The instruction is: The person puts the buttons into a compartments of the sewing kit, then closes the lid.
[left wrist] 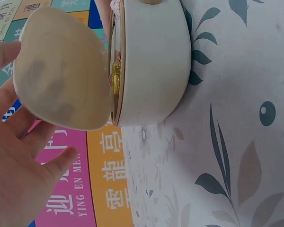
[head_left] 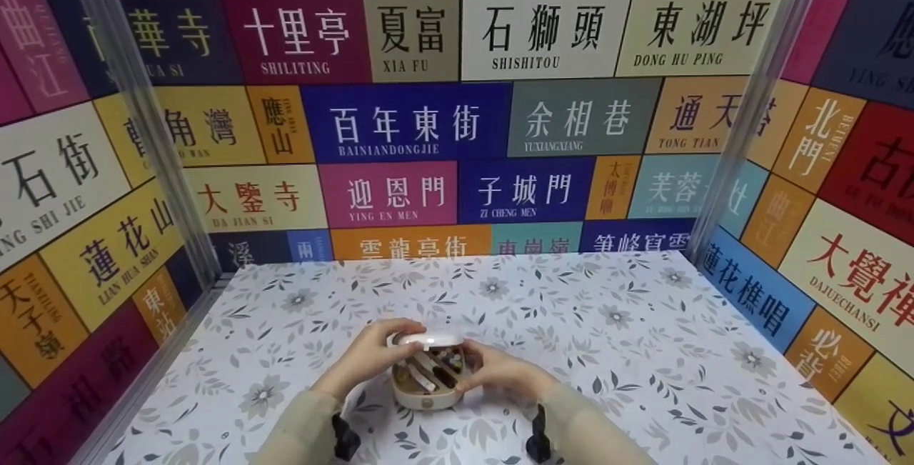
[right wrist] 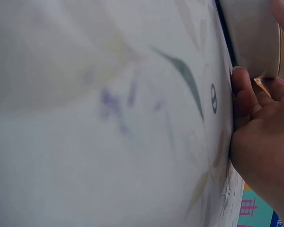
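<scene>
A small white box (head_left: 428, 401) with a rounded body sits on the table in the head view, its lid (head_left: 433, 340) raised at the back. My left hand (head_left: 378, 351) holds the lid by its edge; in the left wrist view, thumb and fingers of the left hand (left wrist: 23, 142) lie about the lid's edge (left wrist: 61, 71). From the right, my right hand (head_left: 500, 372) grips the box's side, fingers low near the table in the right wrist view. Inside are small colourful items (head_left: 450, 358), a pale strip (head_left: 421, 379) and a dark piece, too small to identify. A yellow item (left wrist: 116, 78) shows at the rim.
A white tablecloth (head_left: 614, 393) with grey leaves and flowers covers the table. Behind and at both sides stand walls of coloured panels (head_left: 407, 122) with Chinese lettering. Clear upright posts (head_left: 746, 93) stand at the table's back corners.
</scene>
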A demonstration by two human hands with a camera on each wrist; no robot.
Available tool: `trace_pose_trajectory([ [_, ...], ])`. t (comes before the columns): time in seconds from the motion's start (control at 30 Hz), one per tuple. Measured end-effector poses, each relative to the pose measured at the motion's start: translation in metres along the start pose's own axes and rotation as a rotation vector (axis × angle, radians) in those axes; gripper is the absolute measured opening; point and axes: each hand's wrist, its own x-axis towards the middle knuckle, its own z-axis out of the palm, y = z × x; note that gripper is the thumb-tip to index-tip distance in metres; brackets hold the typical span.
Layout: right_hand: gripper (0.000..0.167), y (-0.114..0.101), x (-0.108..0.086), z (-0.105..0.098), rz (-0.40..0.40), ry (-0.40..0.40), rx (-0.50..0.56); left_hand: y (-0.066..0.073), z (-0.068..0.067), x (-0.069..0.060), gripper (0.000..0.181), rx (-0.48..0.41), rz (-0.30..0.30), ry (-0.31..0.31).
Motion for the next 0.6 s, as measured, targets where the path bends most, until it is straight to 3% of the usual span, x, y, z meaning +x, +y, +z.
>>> trace_pose_trajectory([
  [0.1, 0.097, -0.0007, 0.0008, -0.0002, 0.024, 0.02, -0.002, -0.0019, -0.0003, -0.0022, 0.038, 0.003, 0.023, -0.021],
  [0.4, 0.095, -0.0022, 0.0025, -0.0021, 0.01, 0.035, -0.068, -0.0058, 0.0031, -0.0074, 0.06, -0.04, -0.037, -0.081],
  [0.6, 0.094, -0.0011, 0.0018, -0.0019, 0.022, 0.049, -0.081, -0.0105, 0.0058, -0.0072, 0.068, -0.024, -0.042, -0.139],
])
